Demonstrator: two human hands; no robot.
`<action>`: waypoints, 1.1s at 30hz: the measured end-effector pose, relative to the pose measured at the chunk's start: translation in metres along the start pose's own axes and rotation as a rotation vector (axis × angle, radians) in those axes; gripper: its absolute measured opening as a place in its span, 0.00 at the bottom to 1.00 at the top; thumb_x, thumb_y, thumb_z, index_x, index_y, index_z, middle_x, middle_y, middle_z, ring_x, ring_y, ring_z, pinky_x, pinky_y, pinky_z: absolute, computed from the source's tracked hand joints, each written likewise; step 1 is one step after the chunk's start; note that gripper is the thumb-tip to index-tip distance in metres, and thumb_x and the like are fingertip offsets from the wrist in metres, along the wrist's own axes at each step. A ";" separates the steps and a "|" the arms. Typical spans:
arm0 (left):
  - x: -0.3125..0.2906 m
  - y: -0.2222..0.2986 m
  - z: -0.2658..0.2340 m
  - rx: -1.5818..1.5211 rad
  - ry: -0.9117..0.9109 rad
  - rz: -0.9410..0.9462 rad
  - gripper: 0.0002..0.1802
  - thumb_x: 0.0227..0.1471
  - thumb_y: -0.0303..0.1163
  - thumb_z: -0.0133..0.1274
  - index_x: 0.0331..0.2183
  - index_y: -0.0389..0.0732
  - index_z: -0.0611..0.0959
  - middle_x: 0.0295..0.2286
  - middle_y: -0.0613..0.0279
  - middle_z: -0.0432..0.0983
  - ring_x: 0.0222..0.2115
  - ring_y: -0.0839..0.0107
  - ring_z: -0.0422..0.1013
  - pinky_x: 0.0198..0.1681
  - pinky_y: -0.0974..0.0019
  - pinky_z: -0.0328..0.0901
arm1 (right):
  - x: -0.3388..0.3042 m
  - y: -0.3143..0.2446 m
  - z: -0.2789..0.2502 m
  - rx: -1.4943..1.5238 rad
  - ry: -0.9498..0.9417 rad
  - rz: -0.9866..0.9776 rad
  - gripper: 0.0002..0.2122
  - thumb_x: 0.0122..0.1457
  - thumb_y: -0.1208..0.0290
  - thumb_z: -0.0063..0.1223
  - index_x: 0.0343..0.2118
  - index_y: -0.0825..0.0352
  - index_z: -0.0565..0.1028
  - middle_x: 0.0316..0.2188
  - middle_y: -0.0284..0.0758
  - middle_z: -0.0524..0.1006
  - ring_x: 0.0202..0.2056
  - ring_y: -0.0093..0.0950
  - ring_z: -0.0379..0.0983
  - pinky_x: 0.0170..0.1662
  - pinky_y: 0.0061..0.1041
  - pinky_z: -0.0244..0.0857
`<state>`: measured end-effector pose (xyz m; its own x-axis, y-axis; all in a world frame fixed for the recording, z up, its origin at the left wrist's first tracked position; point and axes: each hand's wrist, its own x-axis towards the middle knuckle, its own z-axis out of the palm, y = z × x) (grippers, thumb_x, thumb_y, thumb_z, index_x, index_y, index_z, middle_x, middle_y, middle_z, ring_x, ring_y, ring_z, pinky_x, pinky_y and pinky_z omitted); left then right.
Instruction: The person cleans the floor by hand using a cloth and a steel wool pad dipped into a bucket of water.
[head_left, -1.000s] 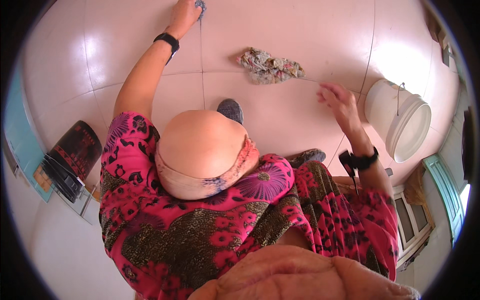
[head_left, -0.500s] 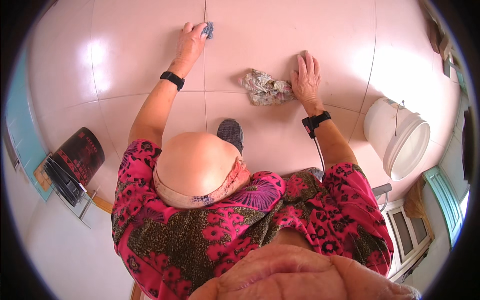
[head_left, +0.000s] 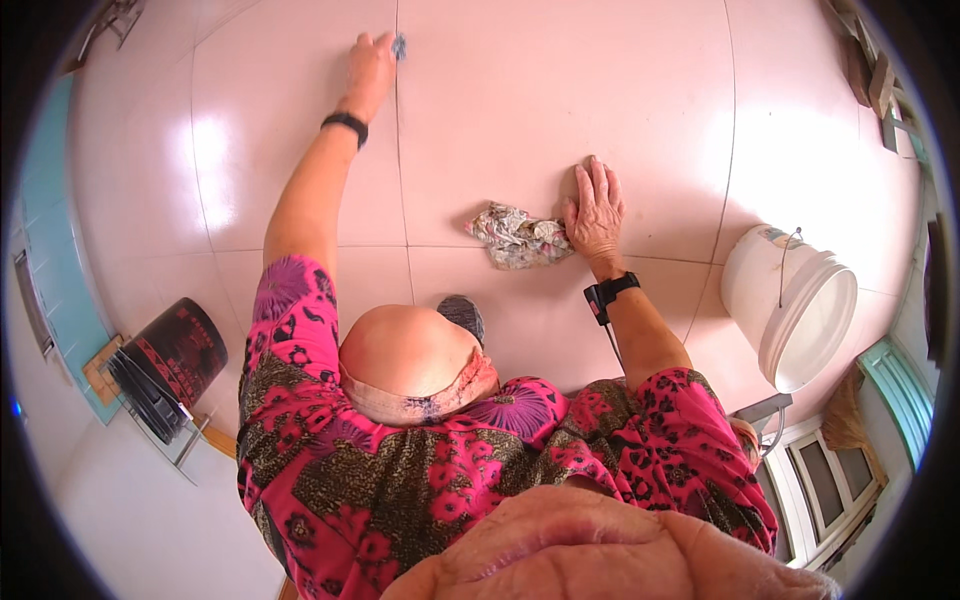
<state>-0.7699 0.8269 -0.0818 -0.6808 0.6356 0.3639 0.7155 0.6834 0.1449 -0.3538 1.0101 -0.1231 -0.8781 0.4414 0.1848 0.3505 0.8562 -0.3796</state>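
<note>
On the pink tiled floor (head_left: 480, 110), my left hand (head_left: 371, 76) is stretched far forward, its fingers closed on a small grey-blue scouring pad (head_left: 399, 47). The pad sits at a dark joint between two tiles, mostly covered by the hand. My right hand (head_left: 597, 213) lies flat on the floor with fingers spread, holding nothing. Just left of that palm is a crumpled, patterned rag (head_left: 518, 237), close against the side of the hand.
A white bucket (head_left: 745, 285) with a wire handle stands at the right. To the left is a dark red and black bucket (head_left: 180, 350). One shoe (head_left: 462, 318) of mine shows beside my bare knee (head_left: 410, 350). A teal door (head_left: 50, 230) borders the left side.
My left arm has reached farther forward along the tile joint with the scouring pad. The view has shifted, so the floor, rag and right hand appear lower; the right hand stays flat.
</note>
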 end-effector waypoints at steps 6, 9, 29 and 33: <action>-0.120 0.033 -0.029 -0.100 -0.139 -0.029 0.19 0.49 0.26 0.55 0.45 0.45 0.76 0.37 0.47 0.68 0.39 0.46 0.70 0.41 0.49 0.69 | -0.006 0.002 -0.011 -0.028 0.016 0.003 0.28 0.53 0.69 0.51 0.59 0.62 0.65 0.65 0.40 0.58 0.63 0.45 0.53 0.60 0.48 0.54; -0.119 0.032 -0.026 -0.133 -0.077 -0.065 0.17 0.48 0.26 0.57 0.44 0.45 0.78 0.36 0.48 0.70 0.38 0.47 0.71 0.41 0.50 0.69 | -0.004 0.001 -0.007 -0.033 0.032 -0.002 0.27 0.53 0.69 0.51 0.59 0.62 0.66 0.65 0.40 0.58 0.63 0.45 0.53 0.60 0.48 0.53; 0.074 0.028 -0.029 0.028 0.066 -0.179 0.13 0.54 0.33 0.49 0.37 0.34 0.78 0.31 0.40 0.76 0.35 0.44 0.74 0.36 0.48 0.68 | 0.002 0.002 0.016 0.011 0.020 0.007 0.28 0.53 0.68 0.51 0.60 0.60 0.65 0.65 0.38 0.57 0.63 0.44 0.53 0.59 0.48 0.54; 0.060 0.036 -0.002 0.110 0.128 -0.061 0.11 0.56 0.32 0.46 0.37 0.37 0.80 0.31 0.42 0.75 0.34 0.46 0.73 0.35 0.49 0.68 | 0.001 0.011 0.015 -0.020 0.025 0.022 0.28 0.53 0.69 0.51 0.60 0.60 0.65 0.65 0.38 0.57 0.63 0.44 0.53 0.59 0.47 0.54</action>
<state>-0.7847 0.8885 -0.0525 -0.6917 0.5457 0.4731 0.6473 0.7589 0.0712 -0.3561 1.0160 -0.1403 -0.8617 0.4667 0.1990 0.3764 0.8511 -0.3661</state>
